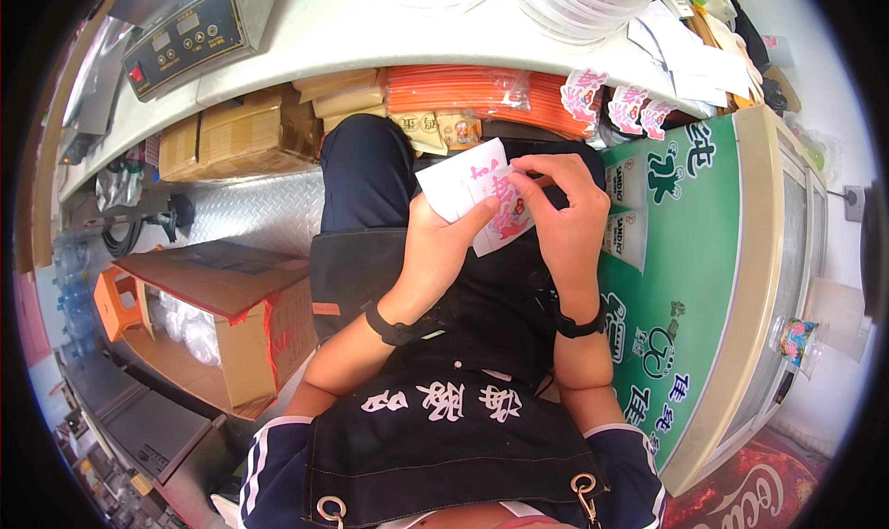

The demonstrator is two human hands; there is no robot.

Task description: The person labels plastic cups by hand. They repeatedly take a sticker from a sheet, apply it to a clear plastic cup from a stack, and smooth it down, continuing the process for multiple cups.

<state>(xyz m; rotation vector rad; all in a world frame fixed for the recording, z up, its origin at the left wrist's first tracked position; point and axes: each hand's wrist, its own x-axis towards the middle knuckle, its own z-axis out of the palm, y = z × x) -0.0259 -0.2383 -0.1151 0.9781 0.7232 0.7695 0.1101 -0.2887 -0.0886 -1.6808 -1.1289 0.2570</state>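
Above my lap, my left hand [448,240] grips a white sheet with pink-printed stickers [510,213], its thumb across the lower part. A white, folded-looking part of the sheet [462,178] stands up to the left. My right hand [566,202] pinches the upper right edge of the printed part between thumb and forefinger. Whether a sticker is lifted there, I cannot tell. More pink-and-white stickers [582,95] hang at the counter's edge ahead, with several others [628,111] to their right.
The white counter [333,36] carries a machine with a control panel [187,39], stacked clear plastic lids [590,4] and papers [694,56]. Below are a cardboard box [229,136] and orange packs of sticks [451,90]. An open carton [243,320] stands left, a green-sided cabinet [687,251] right.
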